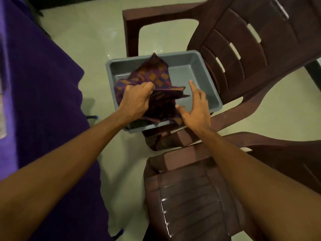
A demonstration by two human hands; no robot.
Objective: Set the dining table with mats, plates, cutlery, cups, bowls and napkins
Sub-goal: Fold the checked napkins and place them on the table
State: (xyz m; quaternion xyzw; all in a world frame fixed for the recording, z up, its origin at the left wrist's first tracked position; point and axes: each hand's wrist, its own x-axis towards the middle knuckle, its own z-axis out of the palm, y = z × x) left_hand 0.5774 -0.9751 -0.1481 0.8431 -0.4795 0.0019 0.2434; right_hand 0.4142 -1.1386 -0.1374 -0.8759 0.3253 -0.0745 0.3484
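Observation:
A checked purple-and-orange cloth napkin (156, 75) sticks up out of a grey plastic tub (196, 66) that rests on the seat of a brown plastic chair. My left hand (137, 100) is shut on a bunch of this cloth at the tub's near left side. More dark folded cloth lies under it. My right hand (196, 105) hovers at the cloth's right edge with fingers spread, the thumb touching the fabric and the index finger pointing over the tub's bare floor.
The table under a purple cloth (40, 101) fills the left side. A brown plastic chair (251, 49) holds the tub, and a second brown chair (191, 197) stands close in front of me. Pale green floor (97, 40) shows between them.

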